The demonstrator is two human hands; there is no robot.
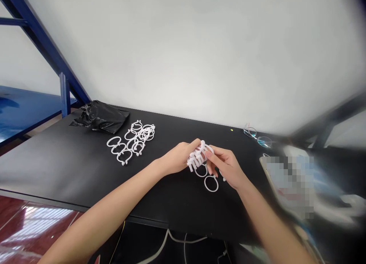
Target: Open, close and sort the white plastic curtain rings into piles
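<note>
My left hand is closed around a bunch of white plastic shower curtain rings, their knobbed ends lined up side by side. My right hand meets it from the right, thumb and fingers pinching a ring at the edge of the bunch. Below the hands, a loose curtain ring lies on the black table, and others beside it are partly hidden by my right fingers. Further left, a loose pile of the same curtain rings is spread on the table.
A crumpled black plastic bag lies at the back left. Eyeglasses rest near the back edge at right, with a blurred tablet-like object nearer me. White cables hang below the front edge. A blue metal frame stands left.
</note>
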